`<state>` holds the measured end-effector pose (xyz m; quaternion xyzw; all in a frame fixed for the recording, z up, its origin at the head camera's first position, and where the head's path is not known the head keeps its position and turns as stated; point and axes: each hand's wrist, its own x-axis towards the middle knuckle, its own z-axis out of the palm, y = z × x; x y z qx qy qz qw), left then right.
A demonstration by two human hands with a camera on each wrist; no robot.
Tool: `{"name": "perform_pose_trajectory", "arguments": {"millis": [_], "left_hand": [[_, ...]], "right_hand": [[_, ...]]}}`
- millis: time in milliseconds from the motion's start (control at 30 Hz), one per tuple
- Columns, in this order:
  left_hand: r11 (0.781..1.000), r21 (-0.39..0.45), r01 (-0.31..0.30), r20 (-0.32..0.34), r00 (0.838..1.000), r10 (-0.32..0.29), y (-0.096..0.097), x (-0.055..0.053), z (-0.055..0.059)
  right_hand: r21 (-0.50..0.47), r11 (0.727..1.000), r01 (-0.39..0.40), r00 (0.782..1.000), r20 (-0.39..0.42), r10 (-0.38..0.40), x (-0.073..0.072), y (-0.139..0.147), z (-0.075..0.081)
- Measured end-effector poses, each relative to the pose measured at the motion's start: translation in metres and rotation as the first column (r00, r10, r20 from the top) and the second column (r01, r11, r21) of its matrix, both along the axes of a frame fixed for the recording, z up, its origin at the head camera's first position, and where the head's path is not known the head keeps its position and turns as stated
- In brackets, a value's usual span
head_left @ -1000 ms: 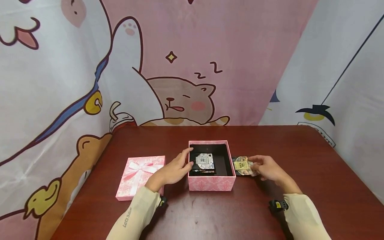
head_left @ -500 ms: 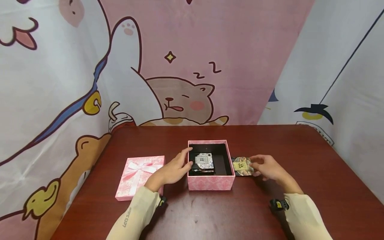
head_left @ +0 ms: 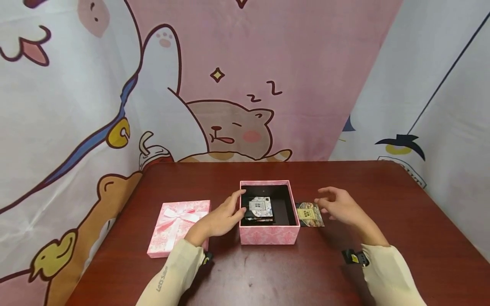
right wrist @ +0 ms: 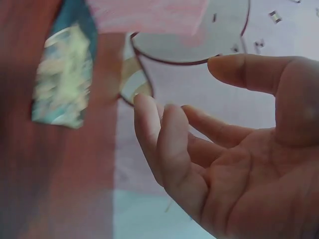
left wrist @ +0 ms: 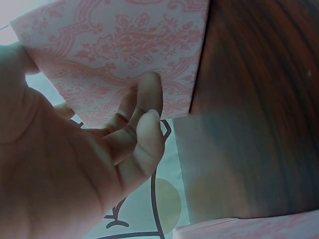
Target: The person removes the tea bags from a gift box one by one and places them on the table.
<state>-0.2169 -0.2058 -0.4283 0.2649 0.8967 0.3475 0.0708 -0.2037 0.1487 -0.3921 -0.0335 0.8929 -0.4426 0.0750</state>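
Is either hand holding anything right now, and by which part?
Left hand holds the pink box by its left rim; right hand holds nothing.

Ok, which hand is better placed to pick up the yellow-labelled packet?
Probably the right hand: it holds nothing and is right beside the yellow-labelled packet, while the left hand touches the opposite wall of the pink box.
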Motion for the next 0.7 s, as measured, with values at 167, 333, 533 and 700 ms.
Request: {"name": "perform_pose_trajectory", "arguments": {"millis": [167,333,533,700], "left_hand": [[1.0,0.004,0.006,-0.007,1.0,-0.006,0.0,0.0,0.001],[1.0,0.005,0.011,-0.016,1.0,-0.011,-0.001,-0.001,0.0],[1.0,-0.001,0.01,-0.016,1.0,-0.01,-0.001,0.0,-0.001],[1.0,0.008,0.014,-0.016,1.0,-0.013,-0.001,0.0,-0.001]], "right_hand": [[0.003,1.0,-0.018,0.999,-0.028,0.018,0.002,-0.014,0.016],[-0.03,0.999,-0.039,0.999,-0.027,0.038,0.002,-0.023,0.021],[-0.057,0.998,-0.035,0.997,-0.064,0.031,0.001,-0.029,0.026],[-0.095,0.994,-0.047,0.995,-0.092,0.038,0.002,-0.036,0.032]]}}
